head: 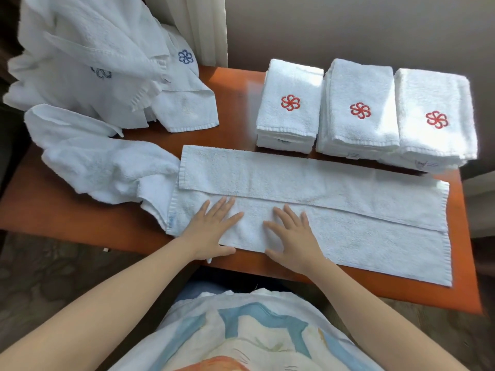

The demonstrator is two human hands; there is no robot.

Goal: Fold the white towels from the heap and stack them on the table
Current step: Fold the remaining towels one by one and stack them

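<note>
A long white towel (348, 210) lies flat across the orange table (235, 108), its far long edge folded over toward the middle. My left hand (211, 231) and my right hand (292, 236) both rest flat on the towel's near left part, fingers spread and straight. A heap of unfolded white towels (88, 62) with blue emblems sits at the table's far left. Another loose towel (101, 162) trails from the heap toward the flat one. Three stacks of folded towels with red emblems (290, 108) (359, 111) (434, 119) stand in a row at the far right.
The table's near edge runs just below my hands, and the flat towel's right end reaches close to the right edge. A wall and a pale curtain (203, 28) stand behind the table. Dark floor (40, 277) lies to the left.
</note>
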